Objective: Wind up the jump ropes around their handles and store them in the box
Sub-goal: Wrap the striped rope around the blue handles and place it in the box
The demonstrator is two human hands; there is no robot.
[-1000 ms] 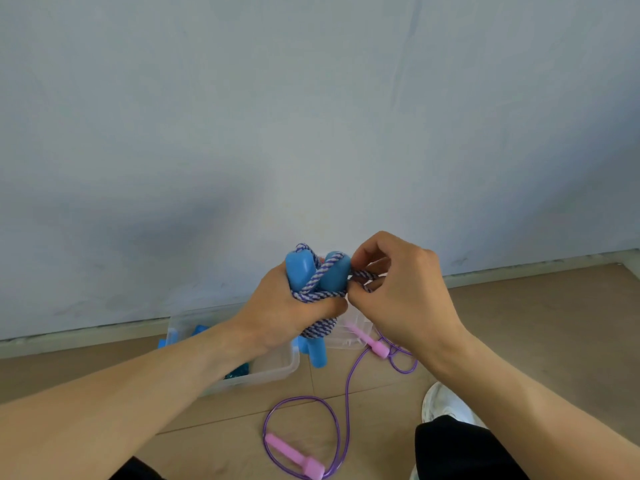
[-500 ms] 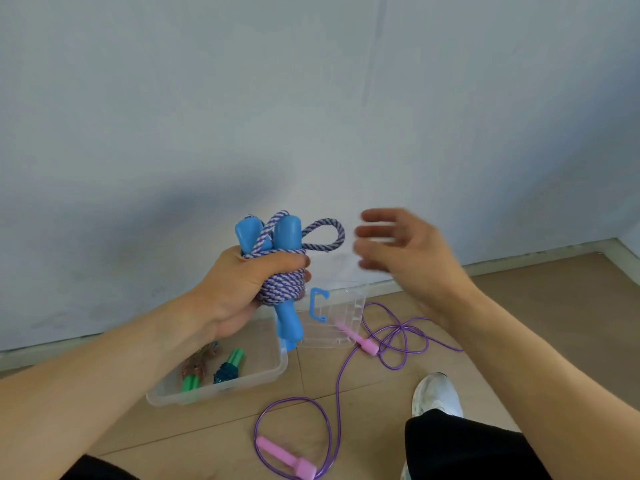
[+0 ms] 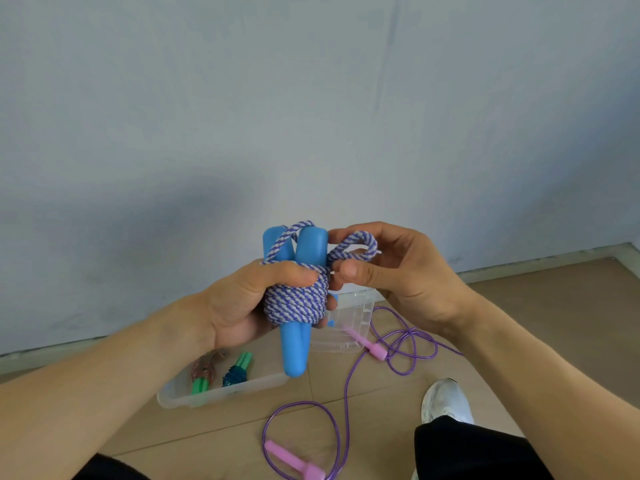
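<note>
Head view: our left hand (image 3: 242,306) grips blue-handled jump rope (image 3: 298,299), cord wound round handles, raised above clear box (image 3: 221,393) on floor. Our right hand (image 3: 391,275) pinches its free loop (image 3: 356,247). Purple jump rope (image 3: 346,382), pink handles, lies unwound on floor beside box.

Head view, facing forward and down, close (wide-angle) over floor (image 3: 519,306)

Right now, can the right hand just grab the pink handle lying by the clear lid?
Probably not yet. The right hand is pinching the rope loop up high, while the pink handle lies uncovered on the floor.
</note>
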